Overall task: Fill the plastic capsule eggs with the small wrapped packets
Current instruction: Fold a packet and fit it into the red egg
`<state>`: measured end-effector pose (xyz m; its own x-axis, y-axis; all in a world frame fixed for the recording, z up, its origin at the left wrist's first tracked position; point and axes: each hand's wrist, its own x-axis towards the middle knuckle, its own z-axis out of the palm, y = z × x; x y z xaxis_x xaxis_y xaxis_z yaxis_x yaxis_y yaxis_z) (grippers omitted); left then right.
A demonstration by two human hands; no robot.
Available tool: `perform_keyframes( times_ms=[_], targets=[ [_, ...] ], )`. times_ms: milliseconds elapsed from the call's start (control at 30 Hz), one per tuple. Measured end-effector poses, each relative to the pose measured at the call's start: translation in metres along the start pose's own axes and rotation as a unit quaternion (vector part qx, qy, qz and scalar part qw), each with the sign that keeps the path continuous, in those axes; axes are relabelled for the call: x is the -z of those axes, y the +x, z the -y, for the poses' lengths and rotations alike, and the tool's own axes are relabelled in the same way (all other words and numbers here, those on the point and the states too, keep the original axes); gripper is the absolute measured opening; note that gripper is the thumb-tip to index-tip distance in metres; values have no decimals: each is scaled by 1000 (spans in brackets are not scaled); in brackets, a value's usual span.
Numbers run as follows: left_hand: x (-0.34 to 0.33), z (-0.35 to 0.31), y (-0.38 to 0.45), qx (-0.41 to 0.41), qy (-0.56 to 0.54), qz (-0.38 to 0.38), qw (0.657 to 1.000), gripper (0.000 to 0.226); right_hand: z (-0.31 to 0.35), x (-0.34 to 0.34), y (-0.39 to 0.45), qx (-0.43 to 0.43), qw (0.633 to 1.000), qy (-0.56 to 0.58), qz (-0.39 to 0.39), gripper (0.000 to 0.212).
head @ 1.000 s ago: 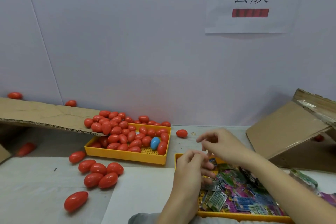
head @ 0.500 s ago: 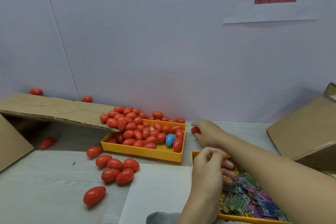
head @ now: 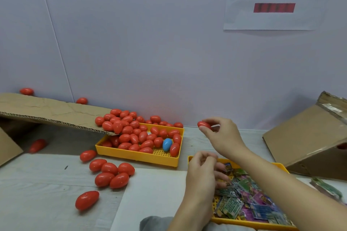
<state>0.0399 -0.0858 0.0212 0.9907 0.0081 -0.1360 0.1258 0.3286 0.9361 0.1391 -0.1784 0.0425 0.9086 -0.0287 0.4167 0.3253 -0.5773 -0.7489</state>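
My right hand (head: 223,137) pinches a red capsule egg (head: 204,124) in the air, behind the packet tray and to the right of the egg tray. My left hand (head: 201,176) hovers with curled fingers over the left end of a yellow tray (head: 253,224) of small wrapped packets (head: 244,198); whether it holds a packet is hidden. A second yellow tray (head: 137,156) holds several red eggs and one blue egg (head: 167,144).
A cardboard ramp (head: 47,110) slopes down into the egg tray from the left. Several loose red eggs (head: 110,172) lie on the table left of a white sheet (head: 150,198). A tilted cardboard box (head: 309,137) stands at the right. The wall is close behind.
My right hand reached back to a lone red egg on the table, gripped it and lifted it. My left hand stayed over the packet tray.
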Motion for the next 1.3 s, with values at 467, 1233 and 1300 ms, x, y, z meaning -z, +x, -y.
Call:
perform_keyframes(
  times_ms=[467,1233,1300],
  targets=[
    [-2,1,-9,-62,5,32,998,13,8,66,-107,-72,968,239,-10,27],
    [-6,5,-8,-44,-40,98,993,22,-12,53,-116,32,987,149,54,43],
    [-5,5,-8,-44,-41,87,994,22,-12,53,-116,33,990,132,45,44]
  ],
)
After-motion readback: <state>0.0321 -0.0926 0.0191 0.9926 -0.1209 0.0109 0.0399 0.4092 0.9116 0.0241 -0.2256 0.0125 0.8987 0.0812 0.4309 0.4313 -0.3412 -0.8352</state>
